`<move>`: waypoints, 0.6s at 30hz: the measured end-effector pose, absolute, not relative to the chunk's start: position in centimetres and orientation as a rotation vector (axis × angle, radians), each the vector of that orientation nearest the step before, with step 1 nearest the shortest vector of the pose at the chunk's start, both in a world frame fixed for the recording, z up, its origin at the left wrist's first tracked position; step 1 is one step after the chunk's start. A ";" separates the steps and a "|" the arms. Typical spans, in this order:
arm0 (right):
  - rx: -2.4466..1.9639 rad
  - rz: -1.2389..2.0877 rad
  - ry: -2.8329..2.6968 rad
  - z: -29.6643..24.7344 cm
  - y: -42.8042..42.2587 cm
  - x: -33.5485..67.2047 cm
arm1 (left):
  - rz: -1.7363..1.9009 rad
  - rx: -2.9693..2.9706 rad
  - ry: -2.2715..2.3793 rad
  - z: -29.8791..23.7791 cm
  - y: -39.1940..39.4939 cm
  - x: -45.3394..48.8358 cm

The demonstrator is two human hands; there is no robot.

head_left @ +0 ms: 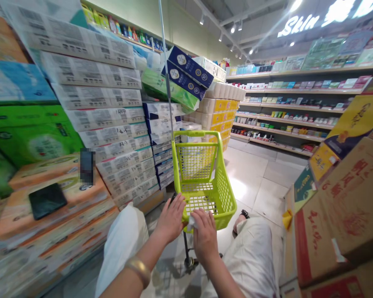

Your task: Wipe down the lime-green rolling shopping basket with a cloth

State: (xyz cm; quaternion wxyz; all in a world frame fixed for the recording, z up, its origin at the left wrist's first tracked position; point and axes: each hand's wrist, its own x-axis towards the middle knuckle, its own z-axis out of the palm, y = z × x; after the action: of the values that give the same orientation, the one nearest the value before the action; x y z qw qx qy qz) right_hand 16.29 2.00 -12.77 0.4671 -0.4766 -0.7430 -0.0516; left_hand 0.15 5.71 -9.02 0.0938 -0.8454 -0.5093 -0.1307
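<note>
Fingers (178,205) of the left hand (170,217) curl around the near corner of the lime-green cart basket (202,174). The right hand (205,238) clenches a white cloth (191,223) against that rim. The basket stands in the aisle between tissue packs (112,136) and cardboard boxes (345,215).

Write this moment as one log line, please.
left hand: on green basket rim | right hand: pressing white cloth on rim | phone: on tissue pack

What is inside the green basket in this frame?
The green basket looks empty: only its mesh floor and walls show. The left hand, right hand and a white cloth cover its near rim, so that corner is hidden.
</note>
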 end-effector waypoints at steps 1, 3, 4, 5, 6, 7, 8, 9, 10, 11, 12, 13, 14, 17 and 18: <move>-1.179 -0.141 -1.827 -12.8 2.0 16.6 | -0.375 -2.515 -1.502 -8.9 6.0 -0.2; -1.235 -0.194 -1.787 -13.1 2.3 18.3 | -0.353 -2.519 -1.495 -8.8 6.5 -0.8; -1.276 -0.229 -1.749 -13.3 2.6 19.5 | -0.349 -2.516 -1.494 -8.8 6.8 -1.1; -1.325 -0.266 -1.701 -13.5 2.8 20.8 | -0.350 -2.513 -1.488 -8.8 7.1 -1.3; -1.365 -0.299 -1.665 -13.7 3.0 21.9 | -0.356 -2.511 -1.476 -8.9 7.3 -1.5; -1.397 -0.323 -1.637 -13.8 3.2 22.9 | -0.367 -2.511 -1.458 -9.1 7.5 -1.7; -1.420 -0.336 -1.614 -13.9 3.4 23.6 | -0.378 -2.513 -1.437 -9.2 7.7 -1.8; -1.434 -0.337 -1.595 -13.9 3.6 23.9 | -0.387 -2.517 -1.418 -9.4 7.9 -1.8; -1.441 -0.328 -1.575 -13.8 3.7 23.9 | -0.397 -2.521 -1.405 -9.6 7.9 -1.7; -1.442 -0.314 -1.556 -13.7 3.8 23.4 | -0.408 -2.525 -1.399 -9.7 8.0 -1.7; -1.431 -0.299 -1.544 -13.5 3.8 22.6 | -0.421 -2.528 -1.398 -9.8 7.9 -1.5; -1.409 -0.278 -1.554 -13.3 3.8 21.6 | -0.435 -2.532 -1.400 -9.9 7.9 -1.4; -1.376 -0.251 -1.587 -13.1 3.8 20.3 | -0.447 -2.535 -1.406 -9.9 7.8 -1.3; -1.263 -0.146 -1.727 -12.4 3.3 16.7 | -0.458 -2.547 -1.431 -9.8 7.3 -1.0; -1.241 -0.116 -1.758 -12.2 3.1 15.7 | -0.460 -2.548 -1.437 -9.7 7.2 -1.0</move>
State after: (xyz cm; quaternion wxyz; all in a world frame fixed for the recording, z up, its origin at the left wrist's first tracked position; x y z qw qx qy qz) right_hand 15.75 3.13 -12.17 0.4737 -0.5073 -0.7184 -0.0476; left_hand -1.04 7.21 -9.68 0.0902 -0.8570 -0.4832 -0.1546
